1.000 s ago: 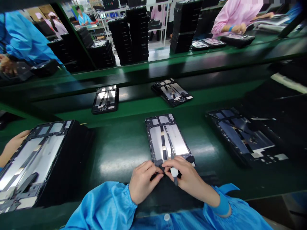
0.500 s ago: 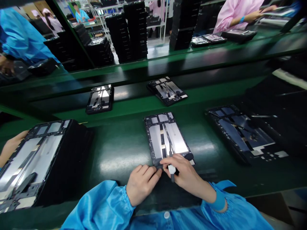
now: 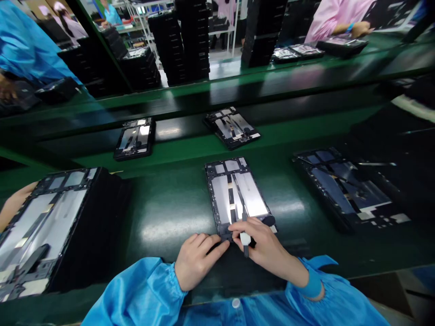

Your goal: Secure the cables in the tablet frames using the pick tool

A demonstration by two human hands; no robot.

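Observation:
An opened tablet frame (image 3: 238,194) with silver plates inside lies on the green bench in front of me. My left hand (image 3: 197,260) rests at its near edge, its fingers stretched toward the frame's bottom-left corner and pressing there. My right hand (image 3: 267,246) pinches a thin tool with a white grip (image 3: 245,237), whose tip points at the frame's lower edge. Both of my sleeves are blue.
A stack of frames (image 3: 50,226) stands at the left, with another person's hand (image 3: 13,203) beside it. More frames (image 3: 343,190) lie at the right. Two frames (image 3: 134,138) (image 3: 233,127) ride the belt beyond. Other workers and black tray stacks (image 3: 190,40) stand across the line.
My left hand has slid down and flattened, with the fingers now stretched toward the frame's corner. The two frames on the belt have drifted left. My right hand stays pinched on the tool.

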